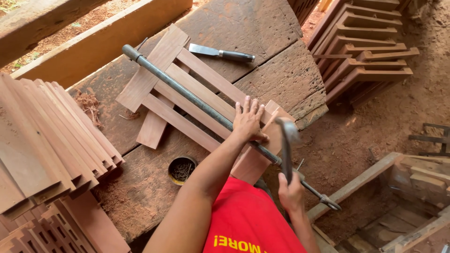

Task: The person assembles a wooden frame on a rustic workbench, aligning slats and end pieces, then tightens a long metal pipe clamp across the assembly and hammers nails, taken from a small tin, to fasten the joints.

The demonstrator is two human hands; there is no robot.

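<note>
Slats of reddish wood (187, 100) lie joined in a flat frame on the workbench (262, 28), squeezed lengthwise by a long bar clamp (206, 110) that runs diagonally across the frame from its far-left corner to past its near-right end. Left hand (247, 121) lies flat on the frame's near-right end, fingers spread wide, palm pressing the wood just beside the clamp bar. Right hand (290, 191) is closed around the handle of a hammer (287, 140), whose blurred head hangs just above the frame's near-right corner, close to the left hand's fingers. Past the frame's far edge, a chisel (222, 52) with a dark handle lies on the bench. Near the frame's near-left side, a round hole (181, 169) in the bench top holds nails. Left of the frame, a row of stepped wooden pieces (51, 136) leans in a stack. Right of the frame, beyond the bench edge, more stepped pieces (363, 51) are stacked on the red dirt floor (375, 126). A red shirt (248, 220) shows at the bottom.
</note>
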